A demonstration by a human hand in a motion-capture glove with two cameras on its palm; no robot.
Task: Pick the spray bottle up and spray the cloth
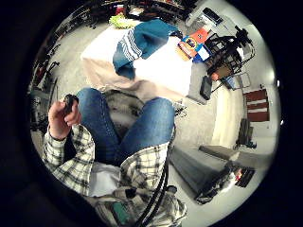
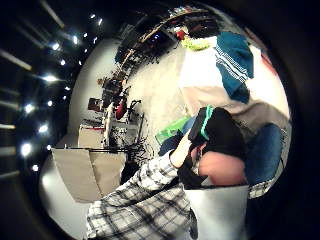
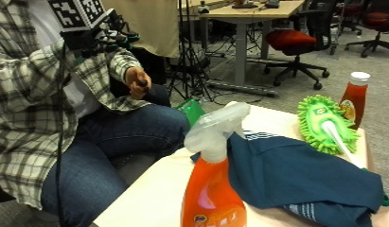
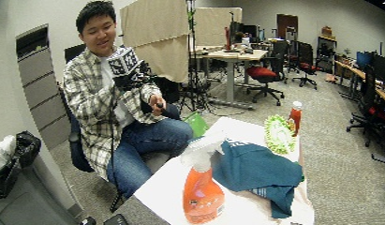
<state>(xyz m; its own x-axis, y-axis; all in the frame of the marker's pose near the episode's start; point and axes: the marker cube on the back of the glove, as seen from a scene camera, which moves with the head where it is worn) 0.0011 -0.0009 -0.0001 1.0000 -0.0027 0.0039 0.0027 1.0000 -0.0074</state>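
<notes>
The table (image 3: 163,189) fills the lower right of the outside view, and a person in a plaid shirt sits just beside its near edge on the left of the frame, close enough to reach over it.

The cloth (image 3: 307,179) lies spread but rumpled across the table at lower right, so it is already laid out as a target for spraying. The bottle (image 3: 213,189) stands upright at bottom centre, touching or just overlapping the cloth's near edge. Its trigger head points toward upper right, over the cloth, and nothing grips it. A green duster (image 3: 326,123) lies behind the cloth at right, with a ketchup bottle (image 3: 355,97) standing past it.

The right hand (image 3: 96,38) is raised at upper left, in front of the chest and well apart from the bottle. The palm views look down on the lap and tabletop with nothing close to the palm, so it likely carries nothing, though whether it is spread or closed cannot be told. The bare left hand (image 3: 137,78) pinches a small dark object (too small to identify) above the knee.

The pick-up is not yet begun.
</notes>
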